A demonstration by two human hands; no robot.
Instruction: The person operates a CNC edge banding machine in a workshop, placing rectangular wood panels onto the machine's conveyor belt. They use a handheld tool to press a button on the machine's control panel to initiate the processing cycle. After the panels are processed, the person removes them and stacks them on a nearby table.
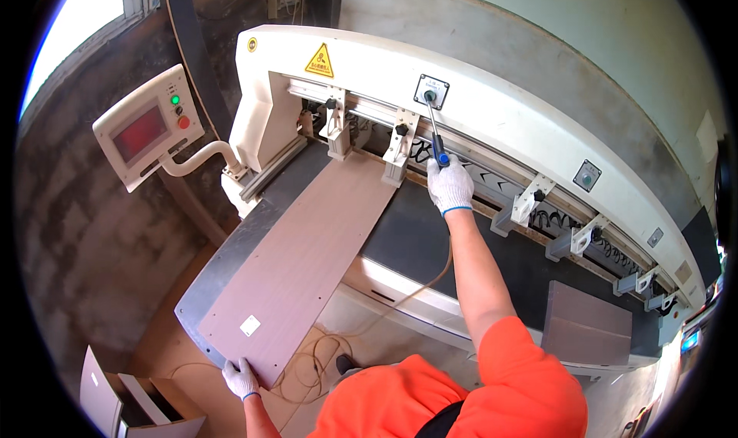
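A long pinkish-brown panel (pixel 300 246) with a white sticker (pixel 250 326) lies lengthwise on the dark machine table (pixel 419 227). Its far end is between the clamp blocks of a white drilling machine (pixel 477 92). My left hand (pixel 241 378), in a white knit glove, grips the panel's near edge, fingers on top. In my gloved right hand (pixel 450 184) is a blue air blow gun (pixel 440 152). Its thin metal nozzle reaches up to the button plate (pixel 432 93) on the machine's front; the tip appears to touch the green button. My right palm side is hidden.
A control screen with buttons (pixel 142 131) stands on a bent arm at left. Another panel (pixel 588 326) rests at the table's right end. Clamp blocks (pixel 530 200) line the machine. A thin hose (pixel 315 357) coils on the floor. An open cardboard box (pixel 154 403) sits lower left.
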